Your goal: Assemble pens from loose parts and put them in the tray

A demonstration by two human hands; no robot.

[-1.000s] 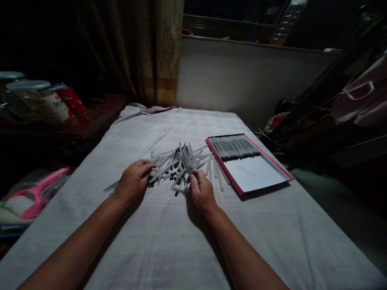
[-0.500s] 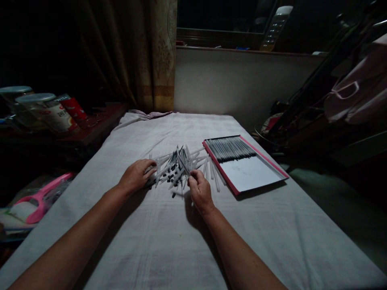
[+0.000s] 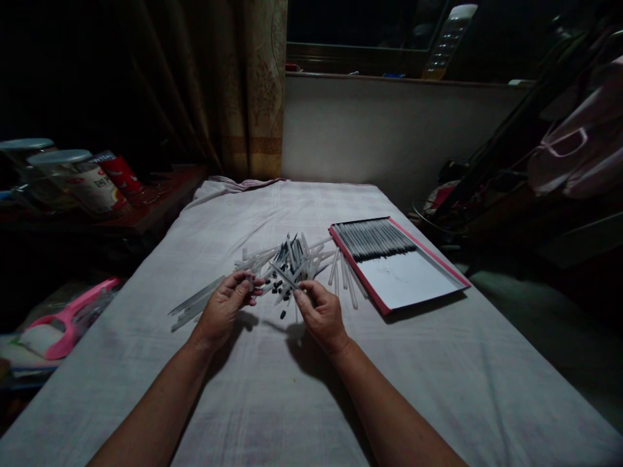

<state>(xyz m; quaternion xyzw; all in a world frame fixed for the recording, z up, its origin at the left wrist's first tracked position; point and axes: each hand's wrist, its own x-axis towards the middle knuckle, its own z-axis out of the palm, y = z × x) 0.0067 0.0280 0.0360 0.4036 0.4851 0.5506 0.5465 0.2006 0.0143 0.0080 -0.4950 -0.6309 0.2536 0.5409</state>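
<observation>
A loose pile of white pen tubes with dark tips point(image 3: 292, 259) lies in the middle of the cloth-covered table point(image 3: 272, 389). My left hand point(image 3: 226, 308) is lifted just in front of the pile, fingers closed on a bundle of tubes point(image 3: 195, 303) that sticks out to the left. My right hand point(image 3: 321, 314) is raised beside it, thumb and fingers pinched on a single tube point(image 3: 283, 275) that points toward my left hand. Small black caps point(image 3: 281, 305) lie scattered under the hands.
A red-edged tray point(image 3: 413, 275) to the right holds a neat row of dark-tipped tubes point(image 3: 374, 237) at its far end. Jars point(image 3: 80, 175) stand on a dark shelf at left, a pink-handled tool point(image 3: 63, 318) below. Curtain and wall behind; clutter at right.
Both hands have lifted off the pile and drawn toward me. My left hand now carries a bundle of tubes and my right has pulled one tube out.
</observation>
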